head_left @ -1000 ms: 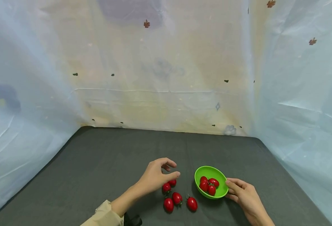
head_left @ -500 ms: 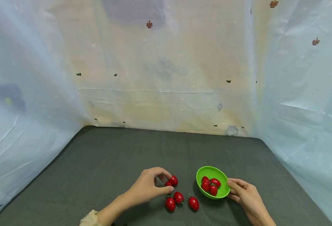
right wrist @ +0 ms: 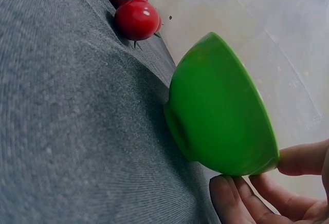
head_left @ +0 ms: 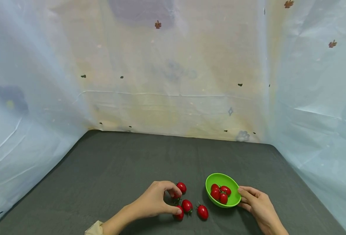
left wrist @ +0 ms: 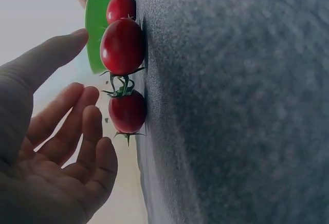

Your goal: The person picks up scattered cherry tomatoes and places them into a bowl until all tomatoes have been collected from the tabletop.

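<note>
Left hand [head_left: 153,202], one: is hovering low beside the loose cherry tomatoes [head_left: 187,206], its thumb and fingers standing apart in a gentle curve; whether it is touching any is unclear. Right hand [head_left: 256,204], one: is pinching a green bowl [head_left: 235,196] at the right edge between thumb and fingers. Loose tomatoes, five: are lying on the dark grey worktop [head_left: 117,169] between the hands, two partly hiding behind the left thumb and fingers. Bowled cherry tomatoes [head_left: 223,198], four: are lying together inside the bowl.
</note>
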Available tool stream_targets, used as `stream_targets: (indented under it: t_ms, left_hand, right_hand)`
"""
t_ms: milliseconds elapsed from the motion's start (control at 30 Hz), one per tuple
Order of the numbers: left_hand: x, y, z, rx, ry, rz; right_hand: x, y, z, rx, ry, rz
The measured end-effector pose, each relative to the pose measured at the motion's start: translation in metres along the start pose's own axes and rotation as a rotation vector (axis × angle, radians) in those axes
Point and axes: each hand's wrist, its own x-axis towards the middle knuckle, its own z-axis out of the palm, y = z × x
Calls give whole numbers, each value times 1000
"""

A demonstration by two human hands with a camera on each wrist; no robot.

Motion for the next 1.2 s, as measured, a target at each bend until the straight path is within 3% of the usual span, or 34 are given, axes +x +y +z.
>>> stream_targets:
  t_ms: [400,667,1200]
  left_hand:
    - [-2,1,1,-28,-49,-53]
    - [-2,-1,-1,-11,-43,-95]
    - [4,-1,5,8,-96,-79]
  right_hand:
    - [1,2,-1,1,3,-7]
    - [1,2,0,-4,3,-15]
    - [1,3,0,-12,1,-22]
